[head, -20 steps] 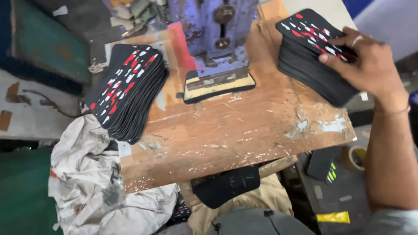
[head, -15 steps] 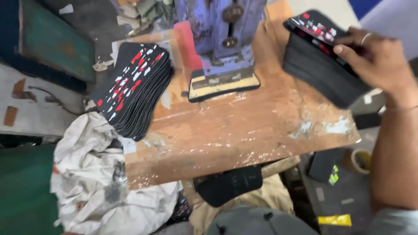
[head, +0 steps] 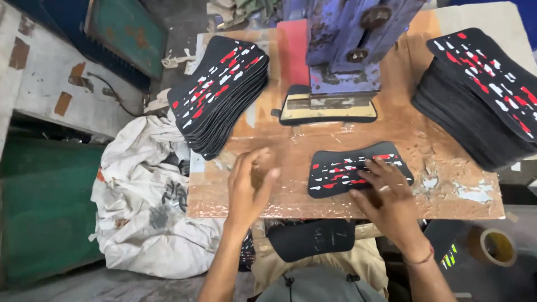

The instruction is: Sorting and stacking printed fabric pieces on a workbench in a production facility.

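Head view: a single black printed piece (head: 358, 168) lies flat near the counter's (head: 447, 196) front edge, pressed by the right hand (head: 386, 196), grip spread flat. The left hand (head: 249, 187) rests open, holding nothing. Edges are best squared before sliding under the blue press (head: 352, 45)

Worn wooden tabletop (head: 347, 193): 2 black-piece stacks (head: 221, 92) (head: 475, 106), 1 loose piece (head: 349, 168), blue press (head: 347, 61).
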